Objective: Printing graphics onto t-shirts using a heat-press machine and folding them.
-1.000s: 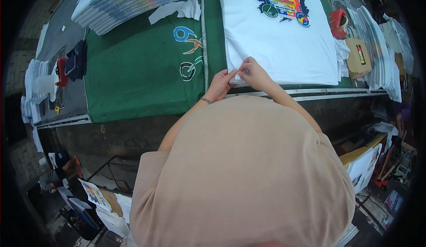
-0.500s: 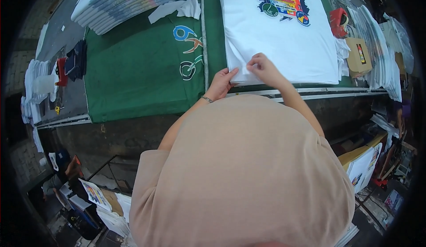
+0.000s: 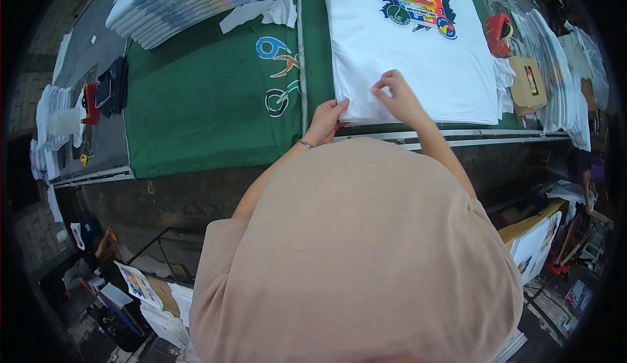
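Note:
A stack of white T-shirts lies flat in front of me, the top one with a colourful print at its far end. At the near left corner of the stack, my left hand pinches the edge of a white T-shirt between thumb and fingers. My right hand is over the near part of the top shirt, its fingers curled toward the thumb. Whatever those fingertips hold, if anything, is too small to make out.
Left of the shirts, a green cloth covers the table, with a tall stack of folded, bagged shirts and a white scrap on it. A red tape dispenser, a brown box and more folded shirts stand right.
My right hand has moved a little to the right and away from the left hand, over the shirt. The left hand stays at the stack's corner.

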`<move>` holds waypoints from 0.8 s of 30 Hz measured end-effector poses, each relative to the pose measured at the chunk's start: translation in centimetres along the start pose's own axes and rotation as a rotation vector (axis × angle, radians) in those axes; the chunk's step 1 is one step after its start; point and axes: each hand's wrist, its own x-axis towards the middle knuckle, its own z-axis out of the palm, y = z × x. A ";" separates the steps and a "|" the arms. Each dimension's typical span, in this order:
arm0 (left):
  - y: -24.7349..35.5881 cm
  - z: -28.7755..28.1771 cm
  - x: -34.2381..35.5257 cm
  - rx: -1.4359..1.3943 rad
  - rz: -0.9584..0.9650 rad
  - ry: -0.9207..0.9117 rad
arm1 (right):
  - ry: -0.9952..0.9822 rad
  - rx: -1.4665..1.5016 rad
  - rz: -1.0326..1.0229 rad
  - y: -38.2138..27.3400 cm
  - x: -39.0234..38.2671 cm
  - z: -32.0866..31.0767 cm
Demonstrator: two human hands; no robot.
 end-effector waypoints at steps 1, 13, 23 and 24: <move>0.0 0.0 0.0 0.007 0.002 0.004 | 0.029 0.018 0.016 0.3 0.2 -1.1; 0.1 0.1 -0.1 -0.032 -0.014 0.000 | -0.007 -0.266 -0.138 -2.4 -1.5 4.5; 0.5 0.2 -0.5 -0.052 0.003 0.008 | 0.222 -0.383 0.124 1.8 -0.5 -2.9; 0.2 0.2 -0.4 -0.046 -0.013 0.006 | 0.201 -0.373 0.115 1.6 -0.9 -2.4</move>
